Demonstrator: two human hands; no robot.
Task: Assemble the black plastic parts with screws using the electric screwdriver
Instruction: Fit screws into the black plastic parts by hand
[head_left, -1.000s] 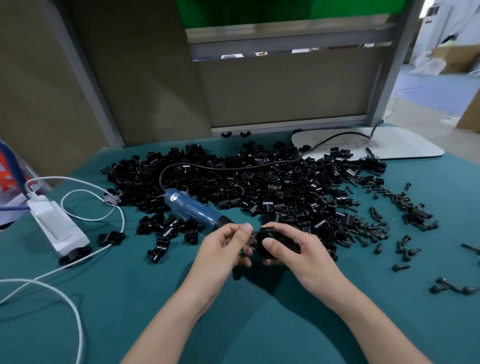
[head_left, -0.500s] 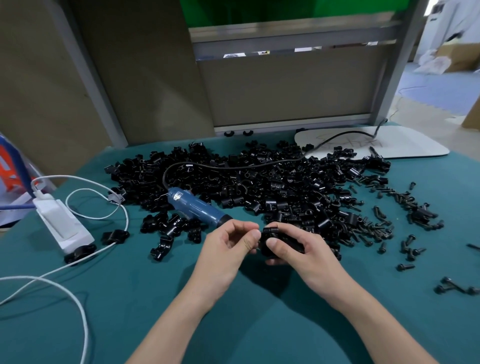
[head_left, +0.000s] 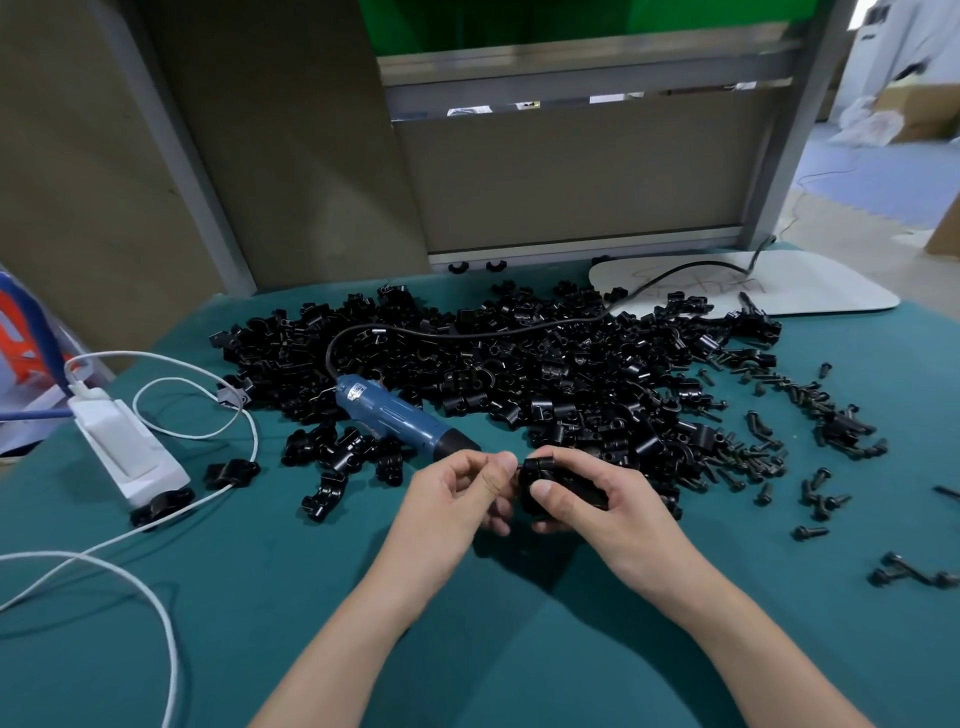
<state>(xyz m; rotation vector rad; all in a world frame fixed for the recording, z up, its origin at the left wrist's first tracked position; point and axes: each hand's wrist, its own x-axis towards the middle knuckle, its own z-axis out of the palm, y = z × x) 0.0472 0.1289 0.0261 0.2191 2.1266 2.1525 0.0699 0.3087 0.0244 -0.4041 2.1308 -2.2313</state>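
Right grip (head_left: 602, 506) curled round small black plastic part (head_left: 537, 480), your left grip (head_left: 457, 493) pinching small dark bit (head_left: 518, 467) at its edge, blue electric screwdriver (head_left: 400, 415) just beyond left grip.

Black parts (head_left: 545, 374), blue screwdriver (head_left: 400, 415), teal table (head_left: 260, 597)

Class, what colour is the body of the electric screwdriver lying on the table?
Blue, with a black nose end, on the electric screwdriver; the head view shows it.

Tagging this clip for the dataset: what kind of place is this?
Probably a manual assembly workstation in a workshop or small factory. A large heap of identical black plastic parts and loose screws covers a green-covered bench, with a corded blue electric screwdriver lying beside them.
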